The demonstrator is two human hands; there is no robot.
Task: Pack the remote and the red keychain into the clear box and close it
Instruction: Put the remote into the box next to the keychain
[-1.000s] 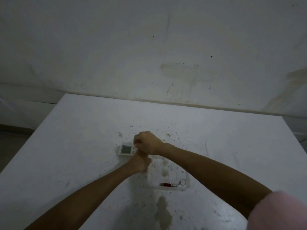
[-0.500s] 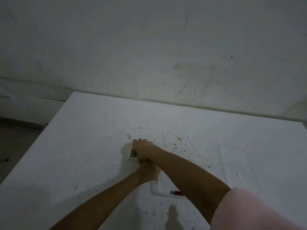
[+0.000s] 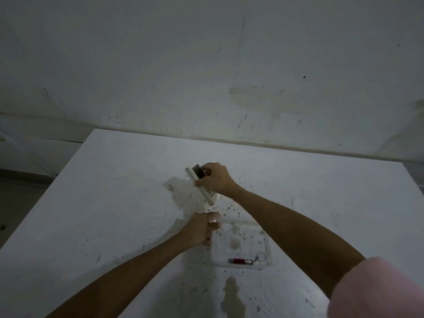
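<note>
While the right hand (image 3: pixel 214 180) reaches out over the far middle of the white table (image 3: pixel 110 203), its fingers are wrapped around the remote (image 3: pixel 202 187), which it holds lifted and tilted, one end up and away, the other end down toward the person. The thumb presses the near face of the remote, close to its dark screen, and the fingers curl behind it, so the grip is clamped on the remote's middle. The right forearm runs diagonally from the lower right, where a pink sleeve (image 3: pixel 378 290) covers the upper arm.

Nearer the person, the left hand (image 3: pixel 203 230) is curled into a loose fist at the far left corner of the clear box (image 3: pixel 267 245), its fingers closed on the box's wall there. The left forearm comes in from the lower left, with the wrist straight.

Inside the box, at its near end, lies the red keychain (image 3: pixel 241 261), flat, with its metal ring (image 3: pixel 261 257) pointing right. The box is open on top and rests on the table just below the remote's lower end, though the two are apart. Brown specks and a stain (image 3: pixel 232 294) mark the tabletop around and in front of the box.
</note>
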